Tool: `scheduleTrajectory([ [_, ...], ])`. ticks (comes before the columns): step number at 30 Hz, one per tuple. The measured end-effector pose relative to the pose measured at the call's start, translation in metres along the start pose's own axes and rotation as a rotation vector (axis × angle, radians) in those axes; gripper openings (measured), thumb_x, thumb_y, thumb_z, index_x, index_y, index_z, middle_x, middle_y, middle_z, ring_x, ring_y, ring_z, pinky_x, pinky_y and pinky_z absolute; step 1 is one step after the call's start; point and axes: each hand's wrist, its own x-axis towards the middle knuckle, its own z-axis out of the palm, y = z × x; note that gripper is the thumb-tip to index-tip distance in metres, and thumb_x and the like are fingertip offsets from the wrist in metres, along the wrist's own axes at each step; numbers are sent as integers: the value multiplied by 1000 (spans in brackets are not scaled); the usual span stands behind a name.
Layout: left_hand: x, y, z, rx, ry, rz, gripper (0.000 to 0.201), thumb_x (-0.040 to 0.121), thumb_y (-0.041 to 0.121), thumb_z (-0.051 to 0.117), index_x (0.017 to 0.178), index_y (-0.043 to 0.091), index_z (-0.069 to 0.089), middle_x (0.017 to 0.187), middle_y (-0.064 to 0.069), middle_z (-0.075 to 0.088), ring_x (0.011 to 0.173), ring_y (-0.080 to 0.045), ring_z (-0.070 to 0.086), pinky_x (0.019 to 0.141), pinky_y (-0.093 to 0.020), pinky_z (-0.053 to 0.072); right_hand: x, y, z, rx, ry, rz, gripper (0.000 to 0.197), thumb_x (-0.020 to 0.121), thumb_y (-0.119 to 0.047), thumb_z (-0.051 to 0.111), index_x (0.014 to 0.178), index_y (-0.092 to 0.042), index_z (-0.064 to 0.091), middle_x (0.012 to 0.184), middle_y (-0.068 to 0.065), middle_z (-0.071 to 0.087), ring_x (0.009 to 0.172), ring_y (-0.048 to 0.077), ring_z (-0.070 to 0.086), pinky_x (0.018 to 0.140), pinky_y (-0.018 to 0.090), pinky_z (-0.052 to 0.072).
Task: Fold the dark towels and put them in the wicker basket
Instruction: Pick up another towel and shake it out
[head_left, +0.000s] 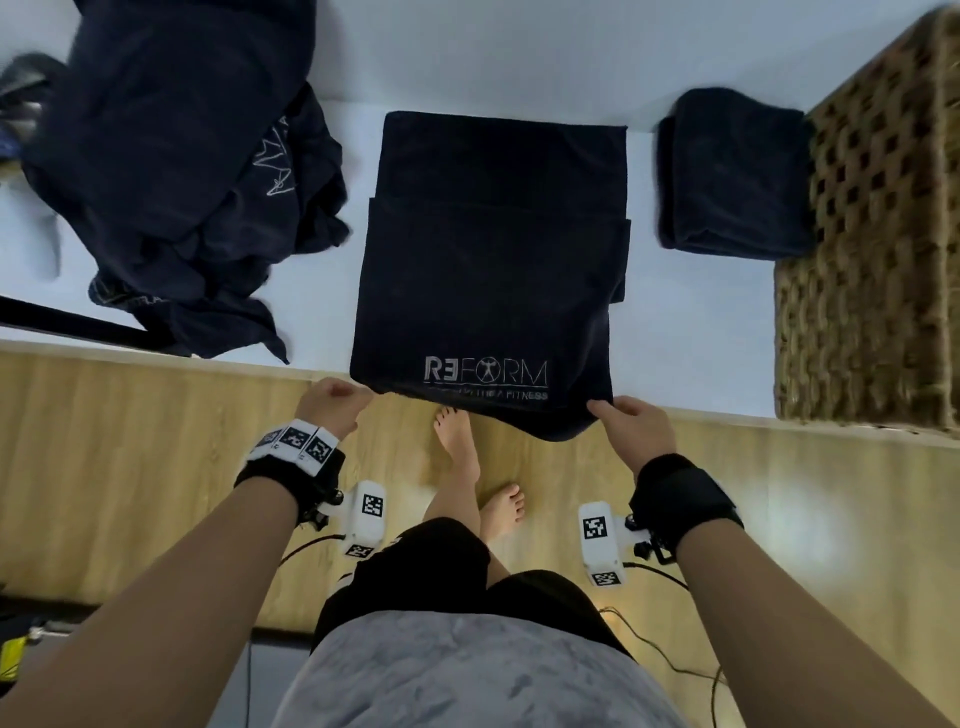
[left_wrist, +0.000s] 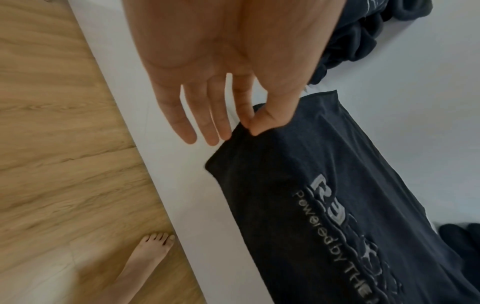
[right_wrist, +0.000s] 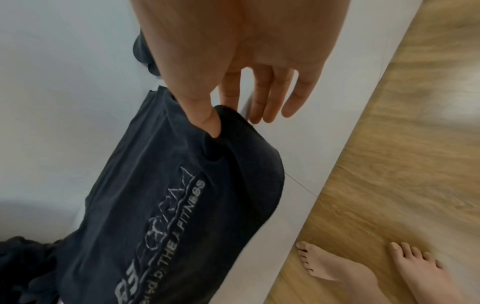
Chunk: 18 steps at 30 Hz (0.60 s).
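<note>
Towel (head_left: 488, 280) corners are being pinched by left hand (head_left: 337, 405) and right hand (head_left: 631, 431); lifting both evenly should be keeping the fold square.

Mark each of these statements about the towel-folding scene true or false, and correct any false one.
1. Both hands pinch the near corners of the logo towel. True: the left hand and the right hand each hold a corner.
2. A folded towel lies inside the basket. False: it lies on the white surface beside the basket.
3. The pile of unfolded towels lies to the left of the logo towel. True.
4. The logo towel's near edge hangs over the edge of the white surface. True.
5. The logo towel is crumpled into a ball. False: it lies spread flat, with one layer folded over another.
</note>
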Motion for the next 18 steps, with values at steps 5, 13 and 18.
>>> scheduleTrajectory([
  [5,-2,9,7,-75,-65,-53,30,87,18,69,115,8,63,113,-7,63,106,-22,61,90,-36,54,0,-7,-12,47,-62,26,17,90,-30,62,78,-18,66,96,8,72,95,24,66,84,39,50],
  [13,-15,19,6,-71,-94,-67,15,90,25,62,88,10,61,114,-15,67,107,-27,64,94,-44,53,-15,-12,-19,23,103,-175,19,92,-28,61,109,-28,53,79,-4,67,80,16,65,65,23,49],
  [18,-36,27,-18,-144,-31,-21,31,85,29,75,99,9,57,108,-16,65,100,-32,64,85,-51,56,-32,-32,-32,263,-3,-209,18,98,-17,53,102,-28,67,91,14,71,88,31,70,71,47,61],
])
